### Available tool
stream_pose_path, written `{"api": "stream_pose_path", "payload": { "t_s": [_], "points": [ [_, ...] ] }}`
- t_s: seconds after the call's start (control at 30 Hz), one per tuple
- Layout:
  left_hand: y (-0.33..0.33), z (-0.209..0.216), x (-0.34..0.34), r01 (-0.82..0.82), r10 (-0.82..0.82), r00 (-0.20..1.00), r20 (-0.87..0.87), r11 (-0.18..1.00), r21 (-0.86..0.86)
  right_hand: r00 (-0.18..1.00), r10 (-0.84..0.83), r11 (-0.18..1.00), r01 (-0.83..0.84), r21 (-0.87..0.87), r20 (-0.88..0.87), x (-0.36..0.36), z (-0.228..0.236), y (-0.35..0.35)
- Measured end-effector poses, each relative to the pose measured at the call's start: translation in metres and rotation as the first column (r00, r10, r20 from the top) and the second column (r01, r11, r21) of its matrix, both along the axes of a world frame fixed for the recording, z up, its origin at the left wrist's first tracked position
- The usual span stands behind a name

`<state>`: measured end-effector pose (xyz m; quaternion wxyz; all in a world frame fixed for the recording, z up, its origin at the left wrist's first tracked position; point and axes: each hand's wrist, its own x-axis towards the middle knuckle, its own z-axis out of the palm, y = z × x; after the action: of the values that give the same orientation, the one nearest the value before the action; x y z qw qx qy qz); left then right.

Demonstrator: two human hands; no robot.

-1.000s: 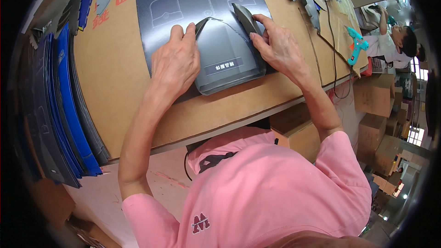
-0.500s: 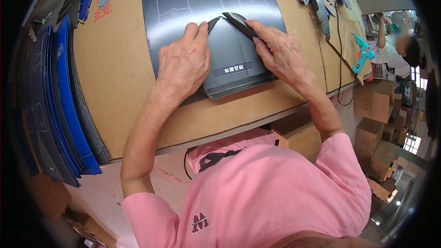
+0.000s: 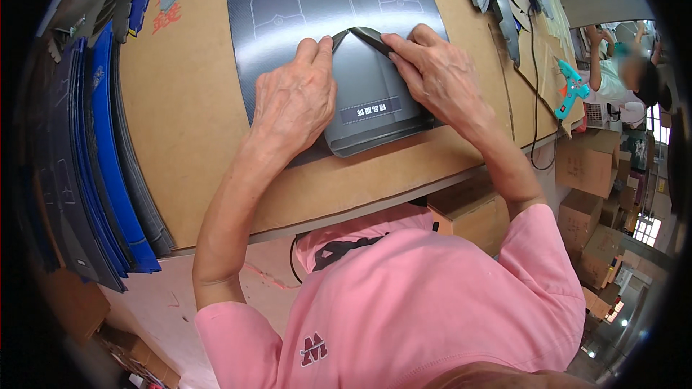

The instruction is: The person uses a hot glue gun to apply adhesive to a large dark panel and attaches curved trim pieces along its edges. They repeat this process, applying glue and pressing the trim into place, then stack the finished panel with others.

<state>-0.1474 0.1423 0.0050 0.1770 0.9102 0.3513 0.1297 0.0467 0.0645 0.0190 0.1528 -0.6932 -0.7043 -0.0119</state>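
A glossy dark card sheet (image 3: 331,7), printed with jacket pockets and a button, lies on the brown table. Its near part is a folded dark grey panel (image 3: 375,86) with a label strip, narrowing to a point at the sheet's middle. Two narrow dark flaps edge that point like a collar. At the left flap (image 3: 339,41), my left hand (image 3: 295,101) is closed, finger and thumb pinching it. My right hand (image 3: 443,79) pinches the right flap (image 3: 370,37) between thumb and fingers. Both palms rest near the panel's sides; parts of the flaps are hidden under the fingers.
Blue and dark card sheets (image 3: 119,166) stand stacked at the left. Cut dark strips (image 3: 497,14) lie at the far right, beside a black cable (image 3: 532,94) and a teal glue gun (image 3: 573,90). Cardboard boxes (image 3: 587,162) and another person (image 3: 620,75) are farther right.
My right hand has moved slightly left, closer to the point, and its flap lies lower and shows less length. My left hand keeps its pinch on the left flap.
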Motion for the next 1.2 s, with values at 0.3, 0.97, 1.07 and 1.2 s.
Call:
{"api": "stream_pose_path", "payload": {
  "t_s": [0.3, 0.97, 1.07, 1.2],
  "points": [
    [0.001, -0.001, 0.0, 0.045, -0.045, 0.999, 0.026, 0.999, 0.023, 0.99, 0.143, 0.975, -0.139, 0.171, -0.01, -0.001, -0.018, 0.028],
    [0.019, 0.007, 0.005, 0.146, -0.159, 0.98, -0.123, 0.983, -0.108, 0.971, 0.202, 0.975, -0.188, 0.116, -0.127, 0.001, -0.019, 0.032],
    [0.021, 0.005, 0.005, 0.156, -0.168, 0.979, -0.115, 0.983, -0.1, 0.974, 0.182, 0.981, -0.171, 0.089, -0.134, 0.001, -0.018, 0.031],
    [0.026, 0.007, 0.005, 0.214, -0.219, 0.972, -0.08, 0.974, -0.068, 0.97, 0.126, 0.991, -0.116, 0.058, -0.207, 0.006, -0.003, 0.019]
  ]
}}
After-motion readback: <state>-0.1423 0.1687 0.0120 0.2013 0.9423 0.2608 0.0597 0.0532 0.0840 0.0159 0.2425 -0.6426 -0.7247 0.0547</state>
